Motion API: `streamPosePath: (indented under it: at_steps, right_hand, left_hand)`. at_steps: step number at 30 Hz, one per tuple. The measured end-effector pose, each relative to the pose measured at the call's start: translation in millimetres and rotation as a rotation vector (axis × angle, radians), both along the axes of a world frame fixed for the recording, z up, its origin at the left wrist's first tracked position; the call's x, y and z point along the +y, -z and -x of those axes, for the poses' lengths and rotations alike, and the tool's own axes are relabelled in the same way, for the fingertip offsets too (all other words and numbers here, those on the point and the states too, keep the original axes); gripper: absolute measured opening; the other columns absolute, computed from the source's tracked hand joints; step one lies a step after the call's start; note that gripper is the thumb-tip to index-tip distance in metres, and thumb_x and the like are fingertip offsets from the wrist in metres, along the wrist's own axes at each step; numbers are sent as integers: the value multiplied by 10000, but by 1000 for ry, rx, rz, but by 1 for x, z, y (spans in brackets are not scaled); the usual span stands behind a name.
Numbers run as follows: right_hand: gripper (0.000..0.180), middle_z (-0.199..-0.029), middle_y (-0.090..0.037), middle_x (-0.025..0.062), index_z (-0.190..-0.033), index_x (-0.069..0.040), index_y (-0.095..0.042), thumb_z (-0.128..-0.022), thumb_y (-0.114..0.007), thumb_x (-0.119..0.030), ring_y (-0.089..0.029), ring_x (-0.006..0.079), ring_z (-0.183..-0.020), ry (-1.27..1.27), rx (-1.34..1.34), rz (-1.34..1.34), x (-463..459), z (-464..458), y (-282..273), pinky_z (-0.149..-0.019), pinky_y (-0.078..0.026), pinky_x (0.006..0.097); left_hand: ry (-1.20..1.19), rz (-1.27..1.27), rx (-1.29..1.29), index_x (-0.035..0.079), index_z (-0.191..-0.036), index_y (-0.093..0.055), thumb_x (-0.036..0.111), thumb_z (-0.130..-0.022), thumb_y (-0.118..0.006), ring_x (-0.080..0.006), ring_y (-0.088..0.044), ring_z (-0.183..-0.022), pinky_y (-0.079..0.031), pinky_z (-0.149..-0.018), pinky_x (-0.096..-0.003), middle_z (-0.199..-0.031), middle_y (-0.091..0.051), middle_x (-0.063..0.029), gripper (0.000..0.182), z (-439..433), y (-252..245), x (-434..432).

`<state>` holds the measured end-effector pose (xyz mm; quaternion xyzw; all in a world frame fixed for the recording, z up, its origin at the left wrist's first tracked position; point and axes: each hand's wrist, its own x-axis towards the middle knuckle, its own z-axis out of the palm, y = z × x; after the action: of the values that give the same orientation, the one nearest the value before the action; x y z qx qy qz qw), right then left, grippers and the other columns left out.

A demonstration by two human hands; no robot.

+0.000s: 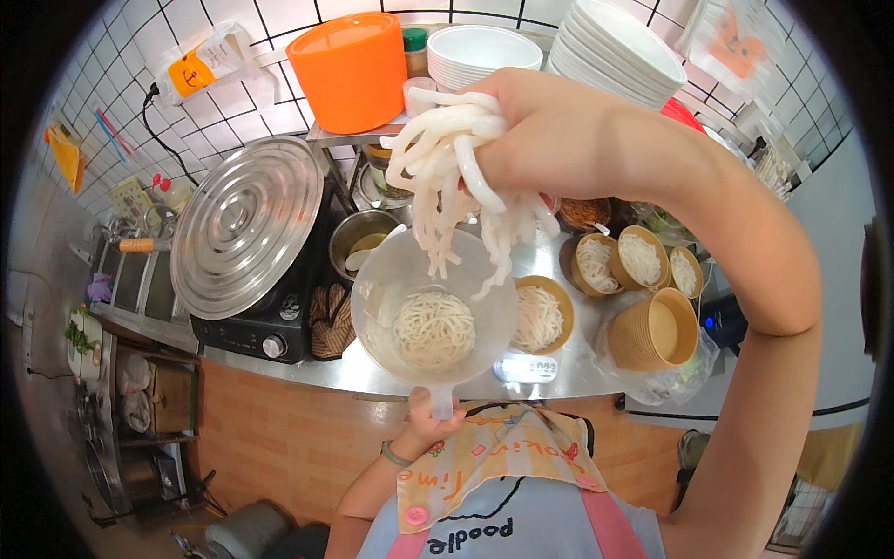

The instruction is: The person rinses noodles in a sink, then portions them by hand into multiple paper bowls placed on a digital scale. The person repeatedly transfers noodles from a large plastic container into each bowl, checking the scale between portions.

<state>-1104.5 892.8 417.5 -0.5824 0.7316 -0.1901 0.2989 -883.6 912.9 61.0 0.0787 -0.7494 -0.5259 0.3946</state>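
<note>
My right hand [534,140] is raised over the steel counter, closed on a bunch of thick white noodles [447,161] whose ends dangle down. Below them, a translucent plastic pitcher [370,300] has more noodles [434,328] in its bottom. My left hand [429,419] grips the pitcher's handle at the counter's front edge. Just right of the pitcher, a brown paper bowl [567,314] of noodles stands beside a digital scale [525,369]. Several more paper bowls [639,257] of noodles stand further right.
A stack of paper bowls [653,328] stands in plastic at right. A large steel lid [248,227] leans over a black cooker [255,335] at left, near a striped mitt [332,321] and a steel pot [360,234]. Orange [347,73] and white [482,52] stacks occupy the back shelf.
</note>
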Motion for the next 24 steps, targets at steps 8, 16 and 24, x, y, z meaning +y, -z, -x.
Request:
streamPosePath:
  at_steps: [8,16,24]
  right_hand:
    - [242,-737,-615,68,-885,9,-622,-724,-548,-155,-568,134,-626,6,-119,146,35,28,-4,-569,-443,278]
    - [256,-725,-616,29,-978,-88,-644,-743,-548,-125,-573,97,-636,211,-142,-34,86,60,38,-587,-464,268]
    - [294,-827,-647,168,-934,-48,-637,-680,-658,-194,-630,288,-785,388,-146,-45,110,75,271,-714,-486,361]
  left_hand:
    - [-41,-52,-16,84,-617,-548,310,-743,-676,-237,-526,-508,-395,-492,-325,-577,-540,-44,288,-3,15,4]
    - [14,-7,32,31,-618,-459,330,-823,-622,-153,-460,-459,-366,-440,-268,-535,-477,-42,397,-1,6,2]
    - [27,-29,47,23,-645,-466,325,-831,-611,-154,-458,-454,-351,-432,-268,-532,-475,-47,383,1,0,1]
